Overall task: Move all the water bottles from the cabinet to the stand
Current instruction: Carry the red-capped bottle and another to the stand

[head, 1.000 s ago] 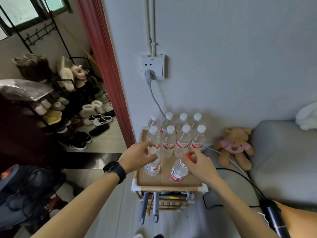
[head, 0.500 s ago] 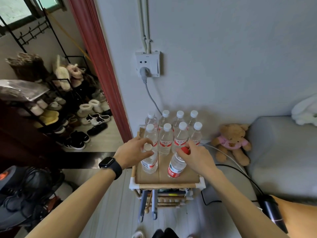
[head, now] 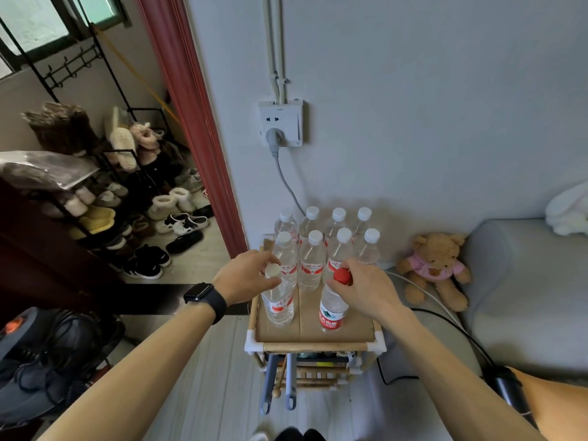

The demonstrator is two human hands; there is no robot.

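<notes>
Clear plastic is what the two front bottles are made of, and each one is gripped at the neck. The white-capped bottle [head: 279,300] is held by the left hand [head: 246,276], with the fingers closed round it just under the cap. The red-capped bottle [head: 332,308] is held by the right hand [head: 366,289], with the fingers closed round its top. Both bottles are stood upright on the brown top of the stand [head: 313,343], a little apart from each other.

Just past the hands, eight more water bottles [head: 311,265] with white caps are lined up in two rows at the back of the stand, close to the wall. A black watch [head: 203,297] is worn on the left wrist. Out past the right hand, a teddy bear [head: 436,268] in a pink top is sat on the floor. Above the hands, a grey plug is pushed into a white wall socket [head: 281,122].
</notes>
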